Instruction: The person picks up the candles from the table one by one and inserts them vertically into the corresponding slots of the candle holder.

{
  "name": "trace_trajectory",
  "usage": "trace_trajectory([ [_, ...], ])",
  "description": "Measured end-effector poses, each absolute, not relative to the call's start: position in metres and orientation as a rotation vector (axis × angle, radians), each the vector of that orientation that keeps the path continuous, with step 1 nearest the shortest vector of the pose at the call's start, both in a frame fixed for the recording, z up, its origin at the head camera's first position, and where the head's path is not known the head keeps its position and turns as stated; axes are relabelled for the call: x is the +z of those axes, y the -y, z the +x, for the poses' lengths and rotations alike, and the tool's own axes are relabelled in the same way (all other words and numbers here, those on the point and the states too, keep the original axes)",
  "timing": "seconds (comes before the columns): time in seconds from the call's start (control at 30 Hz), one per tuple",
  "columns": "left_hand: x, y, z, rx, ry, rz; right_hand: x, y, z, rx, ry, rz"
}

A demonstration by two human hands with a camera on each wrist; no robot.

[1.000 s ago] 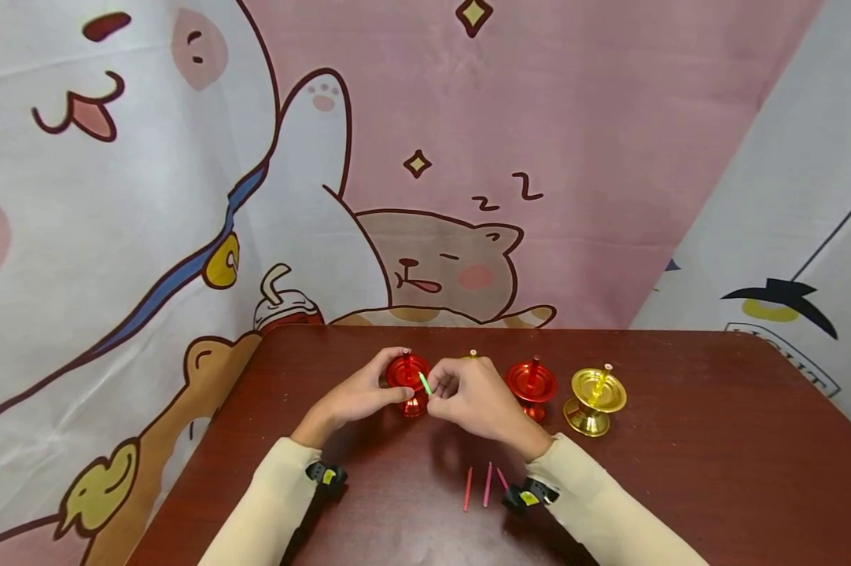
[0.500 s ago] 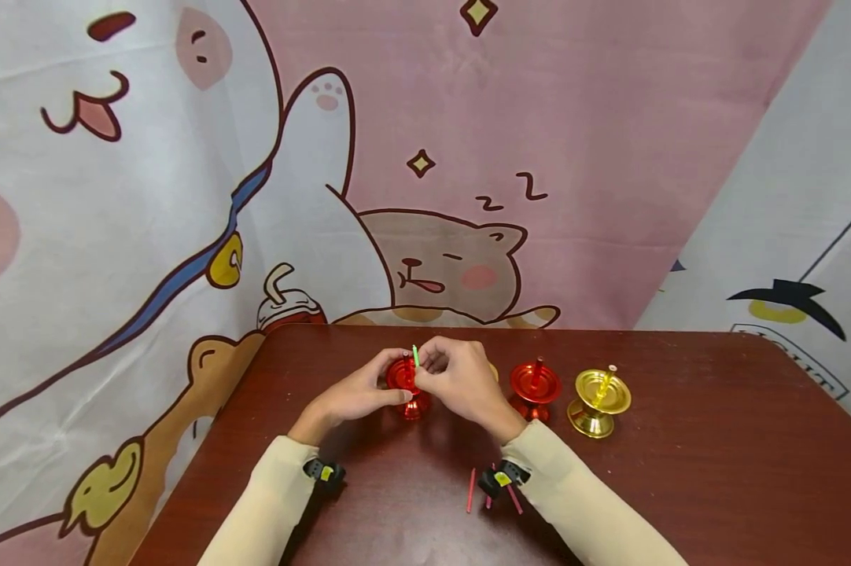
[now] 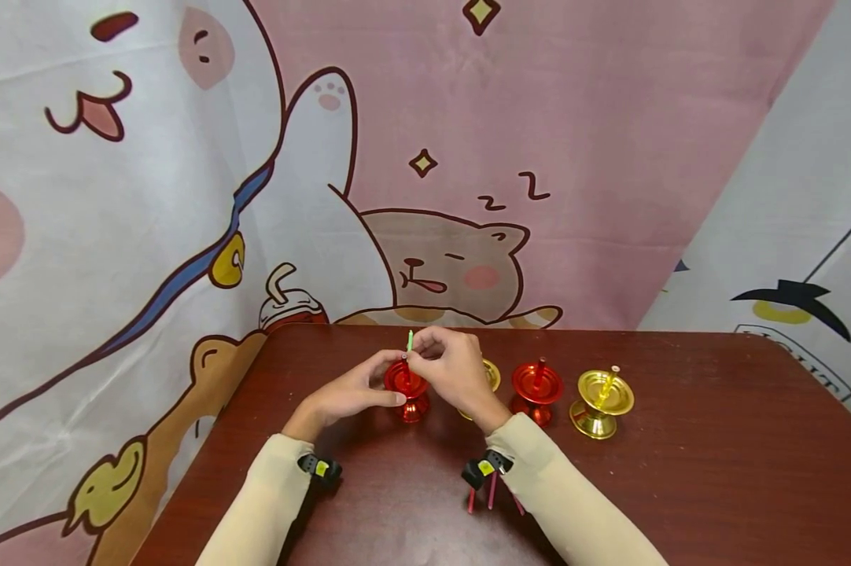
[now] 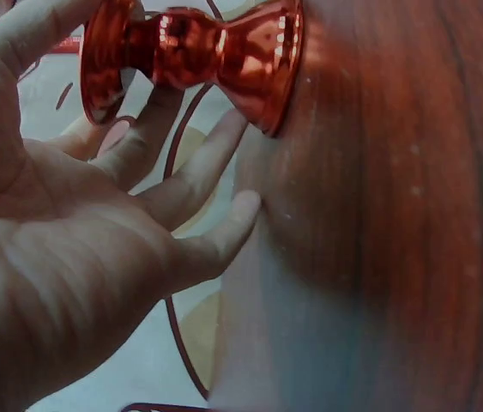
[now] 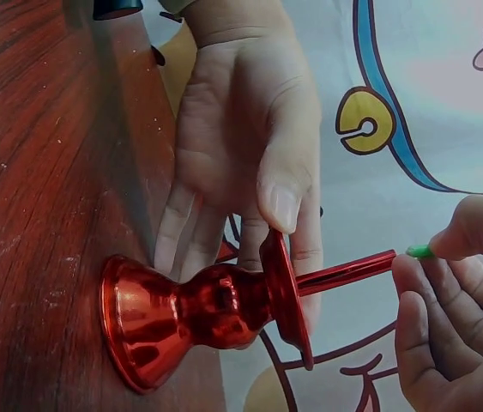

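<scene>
R hand [image 3: 454, 368] pinching green candle [image 3: 410, 340] at tip of tube [image 5: 348, 273] on red holder [image 5: 224, 305], L hand [image 3: 351, 395] gripping its dish [image 5: 284, 296] btwn thumb + fingers, holder upright on tabletop [image 3: 716, 472].

Head view looks forward and down; close wrist views share the red candlestick [image 5: 226, 302].

A pink-and-white printed backdrop [image 3: 595, 157] rose behind a reddish-brown table [image 3: 723, 448]. Its motifs included a sleeping cartoon animal [image 3: 461, 267] and a yellow bell [image 3: 226, 267].
</scene>
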State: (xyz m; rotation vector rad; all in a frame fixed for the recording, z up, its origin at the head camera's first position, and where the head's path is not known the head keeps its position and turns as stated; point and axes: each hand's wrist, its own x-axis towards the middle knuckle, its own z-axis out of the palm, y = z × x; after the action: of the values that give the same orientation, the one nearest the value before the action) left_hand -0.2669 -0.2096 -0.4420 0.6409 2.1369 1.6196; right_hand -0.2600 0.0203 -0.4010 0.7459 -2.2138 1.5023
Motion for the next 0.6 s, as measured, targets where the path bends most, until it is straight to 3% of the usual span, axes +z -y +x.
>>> trace_trajectory([
  [0.6, -0.454, 0.22, -0.274, 1.71, -1.967, 0.536, -0.408, -0.016, -0.27, 1.608, 2.197, 0.757],
])
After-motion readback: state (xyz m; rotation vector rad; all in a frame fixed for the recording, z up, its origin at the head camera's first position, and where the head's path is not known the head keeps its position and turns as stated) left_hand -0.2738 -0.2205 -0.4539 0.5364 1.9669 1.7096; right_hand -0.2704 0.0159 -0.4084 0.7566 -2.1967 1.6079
